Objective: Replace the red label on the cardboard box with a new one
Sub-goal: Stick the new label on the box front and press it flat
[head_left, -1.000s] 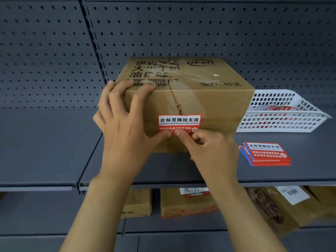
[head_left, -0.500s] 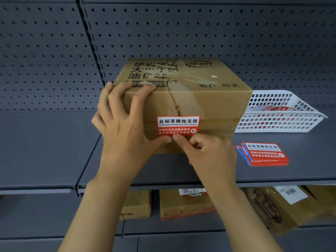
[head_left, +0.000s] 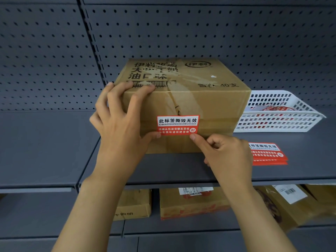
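Note:
A brown cardboard box (head_left: 214,104) stands on the grey shelf (head_left: 45,146). A red and white label (head_left: 178,125) sticks flat on its front face. My left hand (head_left: 121,124) grips the box's front left corner, fingers over the top edge and thumb at the label's lower left corner. My right hand (head_left: 225,153) is curled below the label, its index fingertip touching the label's lower right corner. A stack of red labels (head_left: 267,153) lies on the shelf to the right of the box.
A white plastic basket (head_left: 280,120) holding red scraps stands right of the box. Pegboard backs the shelf. Several cardboard boxes (head_left: 190,204) and a brown parcel (head_left: 287,202) sit on the shelf below.
My right index finger has slid along the label's bottom edge from its middle to its lower right corner. The left hand and box have stayed put.

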A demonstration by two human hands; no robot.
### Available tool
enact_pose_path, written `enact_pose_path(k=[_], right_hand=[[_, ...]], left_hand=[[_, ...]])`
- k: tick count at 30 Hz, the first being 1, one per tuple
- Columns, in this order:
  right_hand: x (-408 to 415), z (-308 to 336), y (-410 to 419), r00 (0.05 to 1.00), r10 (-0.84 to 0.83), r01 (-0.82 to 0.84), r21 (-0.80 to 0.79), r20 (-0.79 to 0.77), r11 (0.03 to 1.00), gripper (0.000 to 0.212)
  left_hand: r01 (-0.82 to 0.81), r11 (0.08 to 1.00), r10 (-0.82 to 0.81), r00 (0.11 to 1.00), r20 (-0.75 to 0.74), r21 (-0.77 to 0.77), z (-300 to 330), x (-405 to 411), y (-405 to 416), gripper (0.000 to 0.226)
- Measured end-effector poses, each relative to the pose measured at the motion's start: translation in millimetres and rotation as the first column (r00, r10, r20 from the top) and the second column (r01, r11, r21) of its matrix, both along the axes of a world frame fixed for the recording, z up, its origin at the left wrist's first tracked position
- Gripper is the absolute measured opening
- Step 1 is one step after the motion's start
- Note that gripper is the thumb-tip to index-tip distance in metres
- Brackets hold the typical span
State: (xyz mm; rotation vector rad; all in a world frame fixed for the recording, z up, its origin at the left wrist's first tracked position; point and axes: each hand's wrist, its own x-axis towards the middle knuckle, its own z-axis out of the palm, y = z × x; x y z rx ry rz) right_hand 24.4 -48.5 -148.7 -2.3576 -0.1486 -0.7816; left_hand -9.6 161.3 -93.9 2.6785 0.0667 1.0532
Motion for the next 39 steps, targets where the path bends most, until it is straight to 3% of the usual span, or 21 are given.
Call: enact_pose_path(k=[12,18,25,39], right_hand=[[-6.2,5.5,-14.8,1.000,-0.027,0.027,-0.024,-0.006,0.999,0.069],[-6.5,20.0,2.1,0.999,0.036,-0.036,-0.010,0.009,0.999,0.071],[2.5,37.8,22.0,0.997,0.070,-0.069,-0.066,0.015,0.995,0.071],[0.3,28.9,-27.6,1.000,-0.009,0.008,-0.099,-0.008,0.995,0.075]], left_hand=[[0.032,0.999,-0.032,0.998,-0.054,-0.007,6.5,-9.3,3.3,0.106],[0.016,0.990,-0.013,1.000,0.020,-0.141,12.1,-9.7,-13.5,0.076],[-0.048,0.988,0.060,0.995,0.075,-0.144,11.8,-3.6,-16.8,0.065],[0.103,0.985,-0.103,0.995,0.006,-0.138,12.1,-16.9,3.9,0.077]])
